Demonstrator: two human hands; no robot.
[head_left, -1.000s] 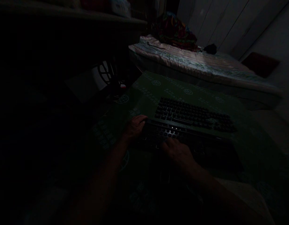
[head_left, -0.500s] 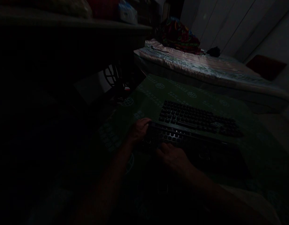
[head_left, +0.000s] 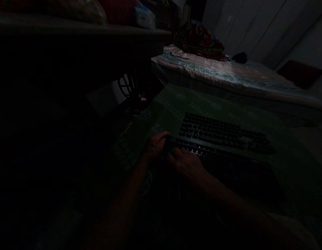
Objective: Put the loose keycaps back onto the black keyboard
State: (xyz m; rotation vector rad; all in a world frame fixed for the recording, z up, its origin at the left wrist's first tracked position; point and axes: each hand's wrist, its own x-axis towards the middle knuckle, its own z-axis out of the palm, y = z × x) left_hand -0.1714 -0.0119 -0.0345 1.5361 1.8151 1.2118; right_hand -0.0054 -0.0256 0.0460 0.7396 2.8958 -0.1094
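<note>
A dark keyboard frame (head_left: pixel 244 170) lies on a green printed mat (head_left: pixel 174 104). Bright round spots show along part of its upper rows. At its left end, my left hand (head_left: pixel 155 144) is closed around the edge. My right hand (head_left: pixel 185 165) rests over the left part of the frame, fingers curled down. What those fingertips pinch, if anything, is hidden in the dark. Just beyond the frame, rows of black keys (head_left: pixel 226 132) lie in keyboard order; whether they are loose or joined cannot be made out.
Behind the mat stands a bed (head_left: pixel 215 71) with a bundle of patterned cloth (head_left: pixel 200 40) on it. A dark table (head_left: pixel 85 26) with bags on top rises at the left. Below it is a spoked wheel (head_left: pixel 127 88). Most of the foreground is too dark to read.
My right hand has moved a little up and left along the frame, closer to my left hand. The left hand keeps its hold. The view has shifted slightly.
</note>
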